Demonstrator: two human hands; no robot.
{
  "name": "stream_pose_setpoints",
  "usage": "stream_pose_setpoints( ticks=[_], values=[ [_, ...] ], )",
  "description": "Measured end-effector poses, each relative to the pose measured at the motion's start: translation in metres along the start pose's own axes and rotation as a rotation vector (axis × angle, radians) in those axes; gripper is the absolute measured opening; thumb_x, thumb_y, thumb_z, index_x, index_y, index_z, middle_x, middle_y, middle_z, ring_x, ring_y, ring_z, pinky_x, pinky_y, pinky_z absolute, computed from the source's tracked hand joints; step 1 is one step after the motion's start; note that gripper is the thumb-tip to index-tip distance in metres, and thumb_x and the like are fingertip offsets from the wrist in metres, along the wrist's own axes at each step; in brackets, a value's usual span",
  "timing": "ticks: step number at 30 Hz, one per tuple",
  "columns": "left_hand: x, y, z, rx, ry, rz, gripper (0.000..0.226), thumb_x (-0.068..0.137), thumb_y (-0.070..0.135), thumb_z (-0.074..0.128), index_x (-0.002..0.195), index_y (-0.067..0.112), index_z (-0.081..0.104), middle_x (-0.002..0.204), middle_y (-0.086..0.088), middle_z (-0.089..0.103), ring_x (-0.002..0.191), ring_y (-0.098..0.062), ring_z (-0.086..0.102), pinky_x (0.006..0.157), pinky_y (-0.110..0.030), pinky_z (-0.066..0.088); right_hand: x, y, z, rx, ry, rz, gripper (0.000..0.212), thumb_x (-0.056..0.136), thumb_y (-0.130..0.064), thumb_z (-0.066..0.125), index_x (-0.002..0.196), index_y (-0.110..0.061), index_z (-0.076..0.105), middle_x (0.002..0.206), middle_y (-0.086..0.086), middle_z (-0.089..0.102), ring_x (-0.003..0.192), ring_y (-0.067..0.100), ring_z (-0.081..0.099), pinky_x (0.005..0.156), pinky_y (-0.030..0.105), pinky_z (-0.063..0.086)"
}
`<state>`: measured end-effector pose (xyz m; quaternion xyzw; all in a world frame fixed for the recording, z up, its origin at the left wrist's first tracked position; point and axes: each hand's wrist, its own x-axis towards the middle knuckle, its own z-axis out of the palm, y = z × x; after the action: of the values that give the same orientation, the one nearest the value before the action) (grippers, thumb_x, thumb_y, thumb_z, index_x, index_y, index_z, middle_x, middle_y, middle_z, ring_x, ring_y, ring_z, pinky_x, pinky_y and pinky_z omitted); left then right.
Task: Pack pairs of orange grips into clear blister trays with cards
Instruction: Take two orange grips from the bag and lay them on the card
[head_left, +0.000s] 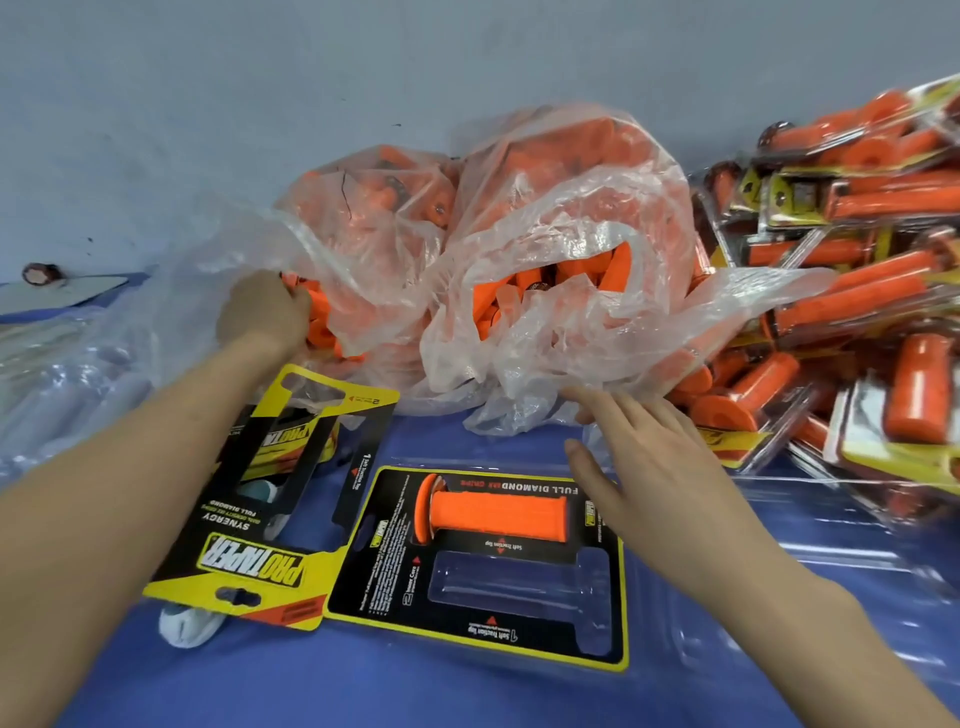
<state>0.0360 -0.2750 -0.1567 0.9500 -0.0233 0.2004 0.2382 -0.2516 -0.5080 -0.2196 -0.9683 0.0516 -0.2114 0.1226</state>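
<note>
A clear blister tray with a black and yellow card (483, 618) lies on the blue table in front of me. One orange grip (493, 514) sits in its upper slot; the lower slot holds nothing. My left hand (265, 312) reaches into the left clear plastic bag (363, 218) of loose orange grips, its fingers hidden among them. My right hand (639, 457) hovers with fingers spread just above the tray's right end, near the edge of the right bag (571, 234) of grips.
A loose stack of yellow and black cards (249, 530) lies left of the tray. Several packed blister packs (857, 312) are piled at the right. More clear trays (779, 597) lie at the lower right. A grey wall stands behind.
</note>
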Motion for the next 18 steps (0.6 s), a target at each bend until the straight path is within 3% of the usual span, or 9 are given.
stream_pose_setpoints(
  ticks=[6,8,9,11,13,15,18],
  values=[
    [-0.048,-0.035,-0.055,-0.187,0.402,0.182,0.036,0.101,0.034,0.048,0.11,0.001,0.061,0.113,-0.022,0.058,0.102,-0.04,0.055,0.089,-0.047,0.043,-0.003,-0.014,-0.008,0.068,0.105,-0.049,0.045,0.097,-0.03,0.046,0.141,-0.023,0.044,0.118,-0.003,0.061,0.107,0.02,0.053,0.101,0.035,0.038],
    [-0.079,-0.04,-0.073,-0.309,0.504,0.342,0.026,0.101,0.033,0.051,0.112,0.012,0.062,0.112,-0.003,0.053,0.096,-0.026,0.059,0.092,-0.043,0.048,-0.005,-0.021,-0.011,0.111,0.133,-0.086,0.044,0.098,-0.029,0.046,0.141,-0.024,0.044,0.12,-0.004,0.059,0.109,0.018,0.05,0.1,0.03,0.035],
    [-0.097,-0.037,-0.083,-0.364,0.532,0.424,0.017,0.101,0.034,0.052,0.112,0.025,0.061,0.111,0.009,0.047,0.093,-0.011,0.058,0.095,-0.034,0.049,-0.007,-0.024,-0.013,0.133,0.149,-0.121,0.043,0.099,-0.029,0.046,0.142,-0.025,0.042,0.122,-0.005,0.057,0.111,0.016,0.049,0.099,0.027,0.034],
    [-0.129,-0.027,-0.095,-0.39,0.582,0.57,0.012,0.102,0.033,0.053,0.112,0.038,0.058,0.111,0.011,0.041,0.097,0.008,0.047,0.095,-0.009,0.038,-0.01,-0.031,-0.018,0.198,0.183,-0.2,0.046,0.1,-0.033,0.046,0.145,-0.031,0.036,0.13,-0.01,0.049,0.116,0.011,0.047,0.099,0.021,0.033],
    [-0.157,-0.012,-0.097,-0.39,0.586,0.718,0.016,0.1,0.025,0.058,0.114,0.02,0.063,0.116,0.013,0.04,0.107,0.014,0.039,0.094,-0.003,0.03,-0.013,-0.037,-0.025,0.298,0.22,-0.259,0.054,0.099,-0.04,0.047,0.149,-0.039,0.026,0.139,-0.017,0.038,0.119,0.005,0.047,0.096,0.017,0.037],
    [-0.181,0.005,-0.089,-0.475,0.429,0.827,0.018,0.098,0.024,0.062,0.113,0.014,0.062,0.115,0.017,0.045,0.107,0.014,0.044,0.091,-0.004,0.034,-0.015,-0.043,-0.03,0.39,0.259,-0.291,0.064,0.095,-0.047,0.052,0.15,-0.044,0.019,0.146,-0.021,0.029,0.121,0.001,0.049,0.09,0.017,0.044],
    [-0.21,0.018,-0.065,-0.407,0.289,1.05,0.029,0.098,0.023,0.059,0.127,0.025,0.053,0.125,0.011,0.04,0.101,-0.011,0.055,0.083,-0.026,0.05,-0.018,-0.048,-0.029,0.491,0.249,-0.337,0.064,0.092,-0.047,0.059,0.148,-0.046,0.027,0.147,-0.021,0.032,0.124,0.002,0.05,0.093,0.02,0.044]
  ],
)
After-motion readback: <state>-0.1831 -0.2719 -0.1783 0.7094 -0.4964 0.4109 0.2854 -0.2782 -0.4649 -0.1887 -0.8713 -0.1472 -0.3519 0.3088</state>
